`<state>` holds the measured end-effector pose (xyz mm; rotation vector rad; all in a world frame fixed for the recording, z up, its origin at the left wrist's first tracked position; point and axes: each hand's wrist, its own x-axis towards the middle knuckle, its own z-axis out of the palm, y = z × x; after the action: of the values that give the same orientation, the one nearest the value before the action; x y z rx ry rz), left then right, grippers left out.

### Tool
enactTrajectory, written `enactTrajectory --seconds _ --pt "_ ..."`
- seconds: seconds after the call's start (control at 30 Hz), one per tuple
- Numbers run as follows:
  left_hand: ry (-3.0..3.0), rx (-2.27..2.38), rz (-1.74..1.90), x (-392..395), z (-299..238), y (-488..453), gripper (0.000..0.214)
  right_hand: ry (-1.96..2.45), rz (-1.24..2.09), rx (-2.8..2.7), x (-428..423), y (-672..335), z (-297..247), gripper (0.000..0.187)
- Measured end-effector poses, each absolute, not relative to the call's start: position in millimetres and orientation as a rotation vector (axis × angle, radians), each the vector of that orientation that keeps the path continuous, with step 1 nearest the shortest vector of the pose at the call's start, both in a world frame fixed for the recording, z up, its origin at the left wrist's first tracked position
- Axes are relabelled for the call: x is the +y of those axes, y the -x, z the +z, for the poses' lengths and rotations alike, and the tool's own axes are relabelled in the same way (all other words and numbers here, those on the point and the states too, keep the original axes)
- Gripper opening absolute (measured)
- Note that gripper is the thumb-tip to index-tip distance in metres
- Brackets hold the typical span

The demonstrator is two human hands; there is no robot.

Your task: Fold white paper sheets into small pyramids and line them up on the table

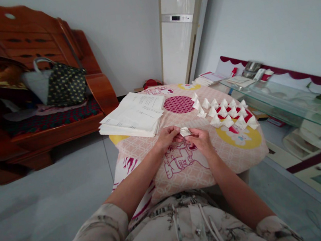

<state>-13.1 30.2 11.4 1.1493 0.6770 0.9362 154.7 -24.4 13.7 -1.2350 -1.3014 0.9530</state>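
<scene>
Between my two hands is a small folded piece of white paper (184,131), held just above the cloth-covered table (157,177). My left hand (167,136) pinches its left side, and my right hand (201,138) grips its right side with thumb and fingers. Beyond my right hand, several small folded white paper pieces (229,123) stand in rough rows on the patterned cloth, their tips pointing up. A stack of printed paper sheets (131,116) lies to the left, past my left hand.
A glass-topped cabinet (289,97) with odds and ends runs along the right wall. More papers (207,79) lie at the table's far edge. A wooden bench (88,123) with a dark patterned bag (66,84) is at the left. A tall white air conditioner (178,45) stands behind.
</scene>
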Motion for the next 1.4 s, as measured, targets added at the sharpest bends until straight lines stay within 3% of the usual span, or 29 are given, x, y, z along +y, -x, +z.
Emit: enactTrajectory --seconds 0.5,0.7,0.9,1.3,1.4 --pt "-1.139 0.694 0.911 27.3 16.2 12.9 0.032 1.288 0.924 -1.298 -23.2 -155.8 12.5 0.044" --pt "-1.147 0.696 0.922 25.2 15.8 12.4 0.029 1.276 0.982 -1.269 -22.1 -154.5 7.9 0.060" --pt "-1.096 0.781 0.925 24.5 14.7 10.4 0.013 1.300 0.974 -1.257 -20.1 -157.6 3.4 0.056" --pt "-1.201 0.818 0.951 25.7 14.1 12.7 0.007 1.266 0.900 -1.564 -22.8 -152.8 3.4 0.041" --pt "-1.218 0.796 0.917 24.1 15.8 13.3 0.006 1.293 1.005 -1.353 -21.8 -155.2 3.0 0.051"
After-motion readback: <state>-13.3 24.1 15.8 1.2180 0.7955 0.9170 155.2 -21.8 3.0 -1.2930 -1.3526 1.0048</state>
